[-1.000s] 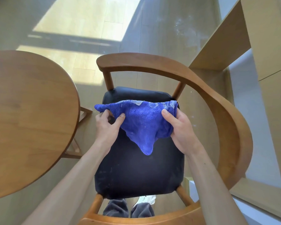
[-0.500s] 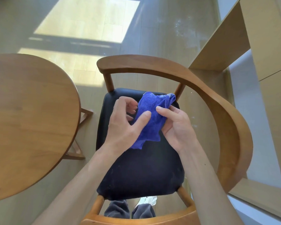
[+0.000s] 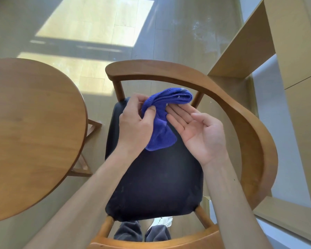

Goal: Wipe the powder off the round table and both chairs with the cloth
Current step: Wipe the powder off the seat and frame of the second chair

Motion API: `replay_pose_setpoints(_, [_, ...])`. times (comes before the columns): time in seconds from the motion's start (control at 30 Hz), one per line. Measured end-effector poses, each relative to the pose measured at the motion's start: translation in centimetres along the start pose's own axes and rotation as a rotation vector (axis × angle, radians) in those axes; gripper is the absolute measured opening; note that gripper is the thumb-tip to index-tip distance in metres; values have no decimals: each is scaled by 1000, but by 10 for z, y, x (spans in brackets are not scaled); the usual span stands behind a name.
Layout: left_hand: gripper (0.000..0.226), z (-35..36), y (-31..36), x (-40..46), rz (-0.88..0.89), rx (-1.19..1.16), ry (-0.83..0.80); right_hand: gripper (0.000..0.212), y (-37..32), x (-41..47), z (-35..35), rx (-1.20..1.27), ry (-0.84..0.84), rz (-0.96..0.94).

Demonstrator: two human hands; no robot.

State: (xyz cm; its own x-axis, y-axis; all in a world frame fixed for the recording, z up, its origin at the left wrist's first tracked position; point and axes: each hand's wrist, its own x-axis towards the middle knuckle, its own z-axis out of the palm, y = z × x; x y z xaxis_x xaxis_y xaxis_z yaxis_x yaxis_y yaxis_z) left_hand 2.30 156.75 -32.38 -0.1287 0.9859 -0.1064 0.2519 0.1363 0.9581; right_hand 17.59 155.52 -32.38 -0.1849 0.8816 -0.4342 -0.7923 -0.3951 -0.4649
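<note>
1. The chair [image 3: 241, 112], with a curved wooden back and a dark seat, serves as landmark.
2. The blue cloth [image 3: 162, 121] hangs bunched above the seat's far half.
3. The left hand [image 3: 136, 121] pinches the cloth with thumb and curled fingers.
4. The right hand [image 3: 199, 132] lies palm-up, fingers straight, fingertips touching the cloth.
5. The round table [image 3: 31, 133] stands just left of the chair.

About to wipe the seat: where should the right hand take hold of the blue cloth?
Grip the folded roll at the top of the blue cloth, coming from the right. It bulges thick beside the open right hand; the left hand already pinches the left edge.
</note>
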Motion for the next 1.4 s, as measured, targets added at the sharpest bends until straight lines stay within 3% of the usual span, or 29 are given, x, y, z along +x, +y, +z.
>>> replay_pose_setpoints(0.07, [14, -3, 1, 4, -83, -109, 7, 40, 1, 2, -3, -76, 29, 1])
replay_pose_setpoints(0.23, [11, -4, 2, 4, -159, -228, -34, 27, 10, 2, -9, -540, 76, -66])
replay_pose_setpoints(0.53, [12, -4, 6, 3, -187, -266, -59, 31, 12, 1, -11, -556, -37, -119])
replay_pose_setpoints(0.63, [12, -1, 9, 5, -183, -257, -26, 26, 17, 0, -10, -801, 45, -205])
replay_pose_setpoints(0.7, [12, 0, 11, 6, -172, -238, -13, 4, 21, 1, -9, -954, 112, -292])
replay_pose_setpoints(0.73, [11, 1, 11, 7, -169, -232, -11, 15, 22, 2, -9, -993, 153, -341])
replay_pose_setpoints(0.87, [10, 0, 13, 9, -175, -256, -27, 40, 23, 6, -7, -1014, 229, -453])
replay_pose_setpoints(1.1, [10, -1, 12, 12, -260, -409, 33, 17, 24, 3, -12, -930, 138, -361])
replay_pose_setpoints(1.23, [10, 1, 12, 12, -295, -468, 53, 26, 26, 2, -19, -957, 170, -325])
replay_pose_setpoints(1.4, [11, 1, 14, 12, -333, -512, 46, 18, 25, 9, -15, -1003, 205, -343])
